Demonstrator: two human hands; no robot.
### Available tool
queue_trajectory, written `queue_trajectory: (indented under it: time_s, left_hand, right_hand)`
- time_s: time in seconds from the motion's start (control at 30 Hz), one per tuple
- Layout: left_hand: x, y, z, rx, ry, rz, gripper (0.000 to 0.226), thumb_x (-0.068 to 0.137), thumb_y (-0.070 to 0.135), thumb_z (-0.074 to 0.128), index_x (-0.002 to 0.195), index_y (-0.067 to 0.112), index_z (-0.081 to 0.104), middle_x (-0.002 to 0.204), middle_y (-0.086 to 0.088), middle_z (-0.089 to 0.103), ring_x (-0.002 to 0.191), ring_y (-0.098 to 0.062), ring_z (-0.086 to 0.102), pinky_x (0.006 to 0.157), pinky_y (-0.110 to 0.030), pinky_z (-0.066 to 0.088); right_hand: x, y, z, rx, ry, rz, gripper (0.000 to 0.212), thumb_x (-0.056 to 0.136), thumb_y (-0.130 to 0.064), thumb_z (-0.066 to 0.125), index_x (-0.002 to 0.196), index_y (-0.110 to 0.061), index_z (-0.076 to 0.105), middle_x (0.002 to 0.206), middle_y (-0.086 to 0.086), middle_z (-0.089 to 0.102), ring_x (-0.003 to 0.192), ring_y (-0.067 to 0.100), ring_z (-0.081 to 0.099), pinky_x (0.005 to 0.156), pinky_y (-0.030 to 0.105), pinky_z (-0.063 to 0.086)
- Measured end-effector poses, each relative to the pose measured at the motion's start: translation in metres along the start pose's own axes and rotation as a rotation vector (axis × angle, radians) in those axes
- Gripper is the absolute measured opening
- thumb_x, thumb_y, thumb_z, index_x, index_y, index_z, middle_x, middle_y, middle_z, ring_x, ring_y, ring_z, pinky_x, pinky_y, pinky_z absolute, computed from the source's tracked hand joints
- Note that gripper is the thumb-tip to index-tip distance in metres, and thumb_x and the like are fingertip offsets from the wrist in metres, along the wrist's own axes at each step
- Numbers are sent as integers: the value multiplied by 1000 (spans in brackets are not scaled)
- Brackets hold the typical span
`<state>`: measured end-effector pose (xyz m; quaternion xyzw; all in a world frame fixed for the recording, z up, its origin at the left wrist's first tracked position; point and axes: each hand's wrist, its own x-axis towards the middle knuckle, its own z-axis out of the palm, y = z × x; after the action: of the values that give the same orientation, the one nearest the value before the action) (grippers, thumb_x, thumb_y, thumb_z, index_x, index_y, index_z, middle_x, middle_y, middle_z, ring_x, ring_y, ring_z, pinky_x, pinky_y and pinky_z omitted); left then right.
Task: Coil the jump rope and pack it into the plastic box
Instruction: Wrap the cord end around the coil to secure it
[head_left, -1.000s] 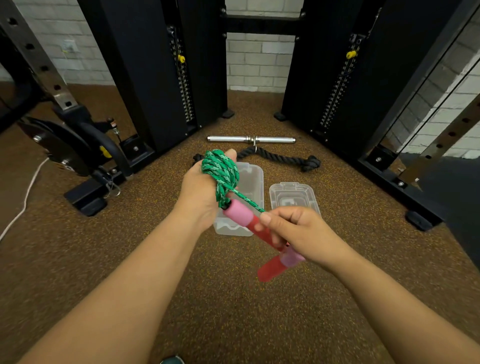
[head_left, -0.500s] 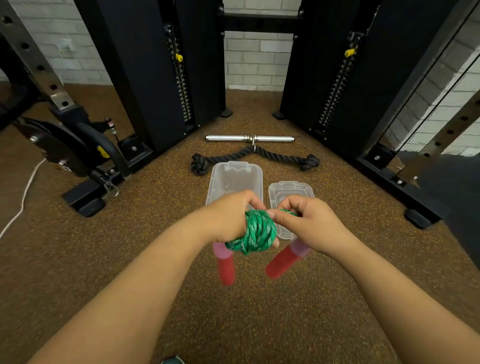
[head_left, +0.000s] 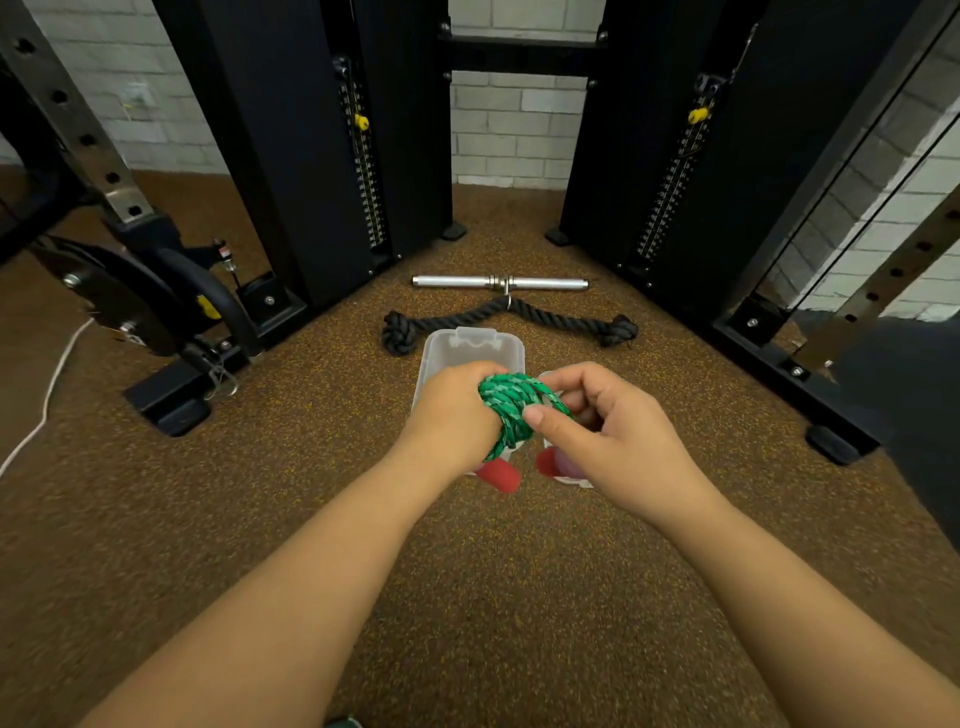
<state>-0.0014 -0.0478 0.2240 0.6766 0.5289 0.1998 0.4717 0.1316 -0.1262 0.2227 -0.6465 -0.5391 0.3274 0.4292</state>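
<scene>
Counted: two bare hands (head_left: 524, 415), one coiled green braided jump rope (head_left: 511, 402) with two red handles (head_left: 500, 474). One clear plastic box (head_left: 470, 349), one chrome steel bar (head_left: 500, 283), one black twisted rope attachment (head_left: 506, 318).

I'm in a gym, cable machine weight stacks (head_left: 363, 171) ahead, steel pulldown bar (head_left: 498, 283), black triceps rope (head_left: 509, 317), speckled rubber floor (head_left: 311, 467).

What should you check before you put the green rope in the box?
1. Rope coiled: ok, the green rope sits in a tight bundle.
2. Grip: ok, left hand and right hand both hold it.
3. Box open: ok, the plastic box has no lid on.
4. Box clear inside: cannot tell, the hands hide most of it.
5. Red handles tucked in: not ok, they hang below the coil.
6. Bundle over the box: ok.
</scene>
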Motion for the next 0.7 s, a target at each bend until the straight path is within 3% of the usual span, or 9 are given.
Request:
queue_trajectory:
  time_s: [0.07, 0.13, 0.2, 0.27, 0.37, 0.43, 0.53, 0.63, 0.7]
  left_hand:
    - [4, 0, 3, -71, 68, 6, 37, 82, -2, 49, 99, 26, 66, 90, -4, 66, 72, -21, 64, 55, -35, 57]
    - [6, 2, 4, -133, 122, -3, 45, 80, -5, 44, 110, 22, 63, 97, -4, 66, 81, -20, 63, 64, -35, 56]
    - [6, 4, 5, -183, 145, -1, 44, 80, -5, 43, 109, 23, 60, 92, 2, 63, 80, -14, 60, 66, -33, 53]
    - [3, 7, 6, -201, 152, 22, 42, 80, -7, 44, 105, 24, 56, 87, 8, 58, 77, -8, 57, 66, -31, 50]
    - [2, 8, 9, -213, 168, 62, 47, 77, -12, 45, 106, 25, 52, 91, 11, 54, 78, -2, 53, 60, -23, 47]
    - [3, 6, 10, -198, 168, 73, 52, 77, -12, 45, 110, 27, 49, 94, 13, 51, 80, -1, 52, 59, -20, 45]
    - [1, 4, 10, -145, 129, 99, 50, 81, -8, 45, 114, 29, 51, 92, 17, 48, 79, 1, 50, 58, -16, 43]
    - [-1, 6, 8, -113, 21, 172, 39, 84, -2, 50, 107, 30, 54, 92, 15, 55, 78, -1, 53, 62, -15, 46]
    - [-2, 7, 6, -125, -54, 211, 39, 84, 0, 54, 105, 31, 53, 93, 13, 57, 81, -4, 56, 65, -16, 48]
  right_hand:
    - [0, 0, 2, -49, 14, -6, 38, 74, -37, 75, 107, -31, 57, 92, -10, 59, 70, -1, 50, 69, 30, 52]
    - [2, 0, 5, -50, 2, 11, 52, 70, -39, 78, 114, -31, 52, 98, -14, 54, 66, -3, 47, 62, 26, 51]
    - [3, 2, 8, -12, -11, 35, 57, 70, -38, 79, 118, -31, 50, 101, -12, 59, 63, 2, 52, 56, 30, 49]
    - [4, 5, 10, 57, -12, 58, 54, 70, -34, 79, 117, -29, 54, 98, 3, 65, 61, 16, 55, 57, 42, 50]
    - [6, 6, 11, 96, -24, 55, 46, 71, -30, 79, 112, -28, 59, 98, 20, 68, 66, 27, 58, 68, 54, 52]
    - [6, 5, 11, 90, -35, 48, 39, 74, -26, 78, 108, -28, 61, 97, 22, 68, 68, 33, 60, 71, 55, 52]
    - [7, 3, 10, 86, -40, 68, 26, 80, -16, 71, 103, -22, 61, 89, 21, 70, 61, 29, 61, 64, 50, 53]
    - [9, 4, 7, 127, -25, 116, 20, 85, -11, 63, 104, -13, 60, 91, 29, 67, 69, 44, 61, 66, 56, 52]
    - [11, 6, 2, 183, -21, 154, 17, 87, -9, 60, 104, -11, 59, 83, 25, 62, 63, 37, 54, 60, 51, 46]
